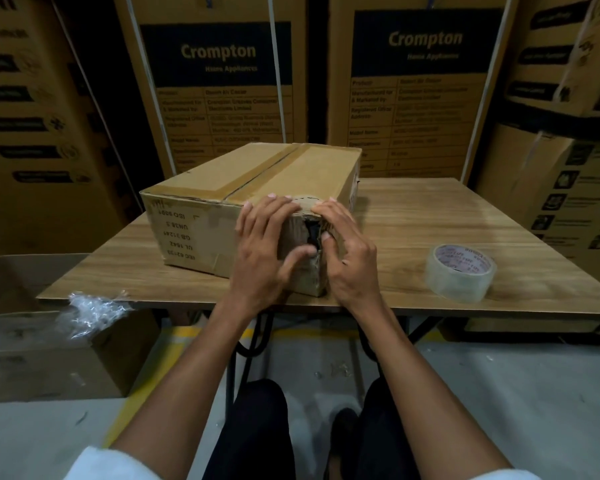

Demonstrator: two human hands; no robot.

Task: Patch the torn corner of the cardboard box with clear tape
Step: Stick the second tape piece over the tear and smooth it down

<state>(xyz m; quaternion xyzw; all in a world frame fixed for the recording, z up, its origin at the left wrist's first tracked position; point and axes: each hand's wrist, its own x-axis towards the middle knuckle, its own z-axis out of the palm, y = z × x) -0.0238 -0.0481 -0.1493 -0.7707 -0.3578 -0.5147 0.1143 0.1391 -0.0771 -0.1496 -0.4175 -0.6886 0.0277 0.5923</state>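
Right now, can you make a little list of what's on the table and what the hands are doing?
box: cardboard box on the wooden table
tear: dark hole at the near corner
left hand: left hand pressing beside the tear
right hand: right hand pressing on the other side
tape: clear tape roll, untouched, right of the box

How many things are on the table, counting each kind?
Cardboard box: 1
Roll of clear tape: 1
Crumpled clear plastic, at the table's left front edge: 1
Total: 3
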